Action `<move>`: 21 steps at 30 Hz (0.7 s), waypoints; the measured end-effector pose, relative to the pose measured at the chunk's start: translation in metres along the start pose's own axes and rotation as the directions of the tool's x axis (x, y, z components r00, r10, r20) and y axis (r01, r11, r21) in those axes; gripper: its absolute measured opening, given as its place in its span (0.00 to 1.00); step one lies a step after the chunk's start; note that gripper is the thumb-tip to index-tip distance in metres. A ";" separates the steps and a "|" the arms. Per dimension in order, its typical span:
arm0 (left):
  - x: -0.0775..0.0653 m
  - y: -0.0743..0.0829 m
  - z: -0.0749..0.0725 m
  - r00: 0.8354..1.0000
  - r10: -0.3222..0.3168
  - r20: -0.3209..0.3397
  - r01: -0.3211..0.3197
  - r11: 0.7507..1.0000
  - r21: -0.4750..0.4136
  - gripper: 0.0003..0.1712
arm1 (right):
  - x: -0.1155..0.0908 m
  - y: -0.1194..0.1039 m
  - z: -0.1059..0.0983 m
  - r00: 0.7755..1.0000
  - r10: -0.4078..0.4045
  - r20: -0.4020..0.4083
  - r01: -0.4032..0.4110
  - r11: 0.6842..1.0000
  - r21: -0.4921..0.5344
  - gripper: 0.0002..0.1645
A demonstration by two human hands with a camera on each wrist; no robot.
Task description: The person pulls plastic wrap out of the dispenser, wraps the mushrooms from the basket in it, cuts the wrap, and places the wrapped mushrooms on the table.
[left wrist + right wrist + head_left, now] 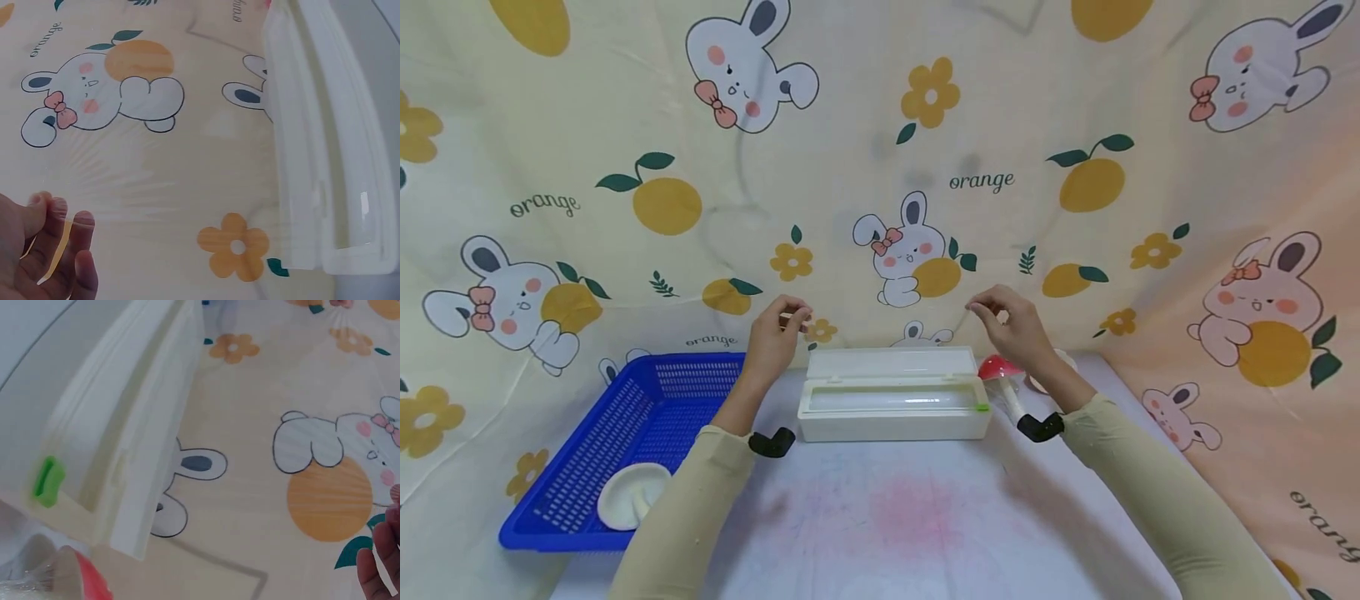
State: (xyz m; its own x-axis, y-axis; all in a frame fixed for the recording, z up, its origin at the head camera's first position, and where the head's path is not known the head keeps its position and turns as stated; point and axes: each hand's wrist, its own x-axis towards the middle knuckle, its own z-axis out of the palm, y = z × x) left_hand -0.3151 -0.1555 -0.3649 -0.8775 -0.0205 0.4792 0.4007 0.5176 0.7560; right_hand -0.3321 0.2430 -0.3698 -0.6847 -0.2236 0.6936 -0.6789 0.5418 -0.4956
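Left-wrist view, left hand: the bare left hand (47,250) pinches a clear, creased plastic film (125,194), thumb against fingertips.
Left-wrist view, dispenser: a long white plastic film dispenser (328,144) lies to the right, its channel exposed.
Left-wrist view, lettering: "orange" reads sideways on the cream cloth printed with rabbits and fruit (206,81).
Right-wrist view, right hand: the bare right hand (381,553) is cut by the picture's edge, creases in the film running toward it.
Right-wrist view, slider: a small bright-green plastic slider (49,481) sits on one end of the dispenser; no brand shows.
Head view, grip: both hands are raised beyond the opened dispenser, one toward each end, fingertips together on the film.
Head view, step: apparently drawing film out and spreading it between the hands.
Head view, next move: probably calls for even tension, then a cut with the slider.
Head view, mushrooms: a red-capped, white-stemmed mushroom shape (998,367) is beside the dispenser's right end; a white mushroom shape (625,497) lies in the blue perforated plastic basket (565,542).
Head view, lettering: "orange" repeats across the cloth; the dispenser shows no readable label.
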 end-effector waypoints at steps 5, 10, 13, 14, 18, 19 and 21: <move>0.006 0.009 -0.004 1.000 0.022 -0.008 -0.022 1.000 -0.017 0.11 | 0.007 -0.004 -0.004 1.000 0.007 -0.028 -0.007 1.000 -0.001 0.07; 0.011 0.016 -0.007 1.000 0.011 -0.012 -0.011 1.000 -0.022 0.12 | 0.015 -0.007 -0.007 0.999 -0.003 -0.053 0.003 1.000 -0.001 0.07; 0.013 0.018 -0.009 1.000 0.019 -0.023 -0.019 1.000 -0.023 0.13 | 0.018 -0.010 -0.009 0.998 -0.016 -0.067 0.016 1.000 0.004 0.07; 0.014 0.019 -0.010 0.999 0.024 -0.027 -0.024 0.999 -0.024 0.13 | 0.019 -0.011 -0.010 0.997 -0.020 -0.074 0.020 1.000 0.004 0.07; 0.016 0.021 -0.012 0.999 0.034 -0.032 -0.035 0.999 -0.033 0.14 | 0.022 -0.015 -0.013 0.995 -0.020 -0.098 0.021 1.000 0.012 0.09; 0.016 0.022 -0.013 0.999 0.037 -0.032 -0.038 0.999 -0.034 0.14 | 0.022 -0.016 -0.014 0.995 -0.017 -0.102 0.018 1.000 0.012 0.09; 0.016 0.023 -0.013 0.999 0.041 -0.034 -0.042 0.998 -0.039 0.15 | 0.024 -0.018 -0.015 0.994 -0.011 -0.109 0.012 1.000 0.011 0.09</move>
State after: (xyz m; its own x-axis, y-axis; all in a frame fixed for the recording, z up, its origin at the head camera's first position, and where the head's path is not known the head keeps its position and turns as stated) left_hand -0.3169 -0.1552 -0.3339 -0.8510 -0.0283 0.5244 0.4472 0.4845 0.7518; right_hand -0.3319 0.2398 -0.3368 -0.6445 -0.1401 0.7517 -0.6902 0.5297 -0.4930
